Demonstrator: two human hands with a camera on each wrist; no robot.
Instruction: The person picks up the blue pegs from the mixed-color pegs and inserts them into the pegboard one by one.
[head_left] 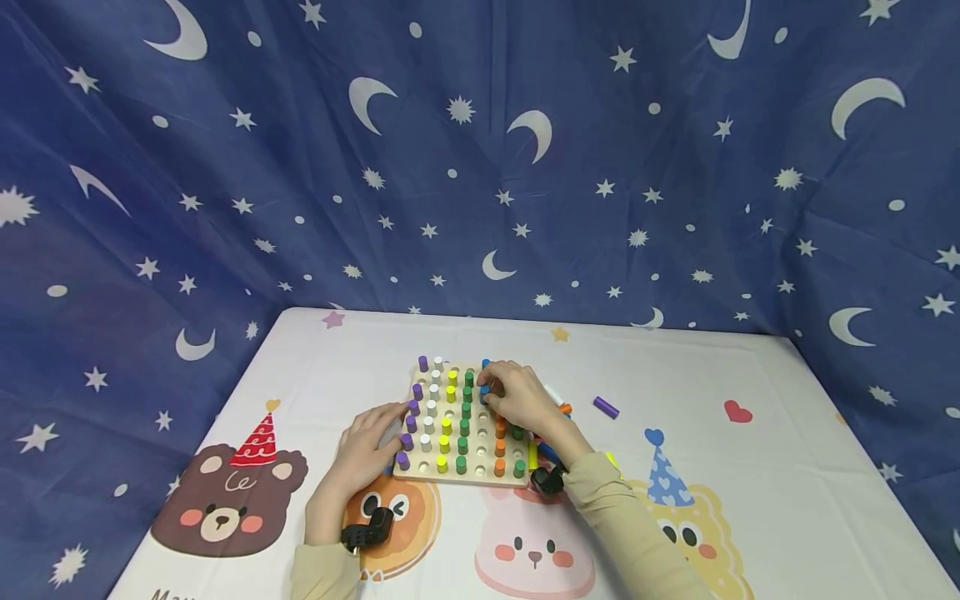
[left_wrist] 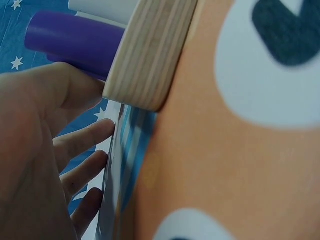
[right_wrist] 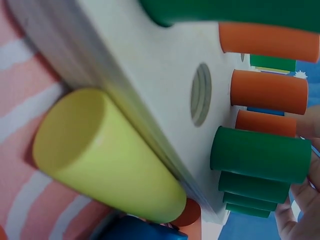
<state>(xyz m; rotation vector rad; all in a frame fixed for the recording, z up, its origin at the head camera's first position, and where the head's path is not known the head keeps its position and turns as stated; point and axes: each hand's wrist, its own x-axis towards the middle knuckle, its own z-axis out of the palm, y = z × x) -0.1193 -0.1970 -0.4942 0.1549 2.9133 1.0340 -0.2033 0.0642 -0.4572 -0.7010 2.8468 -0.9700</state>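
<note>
A wooden pegboard (head_left: pixel 482 479) stands on the table, holding rows of purple, white, yellow, green, blue and orange pegs. My left hand (head_left: pixel 363 446) is at its left side; in the left wrist view the thumb side touches the board edge below a purple peg (left_wrist: pixel 75 37), other fingers extended apart. Over the upper right of the board, my right hand (head_left: pixel 522 402) pinches a blue peg (head_left: pixel 485 392) between thumb and fingers. Another blue peg (head_left: pixel 486 363) stands at the far edge. In the right wrist view that hand is mostly hidden behind green pegs (right_wrist: pixel 260 155).
Loose pegs lie right of the board, among them a purple peg (head_left: pixel 606 407), a white peg (head_left: pixel 553 395) and a yellow peg (right_wrist: pixel 110 155) against the board's side. A blue star-and-moon curtain (head_left: pixel 480 167) hangs behind the white printed tablecloth (head_left: pixel 810 500).
</note>
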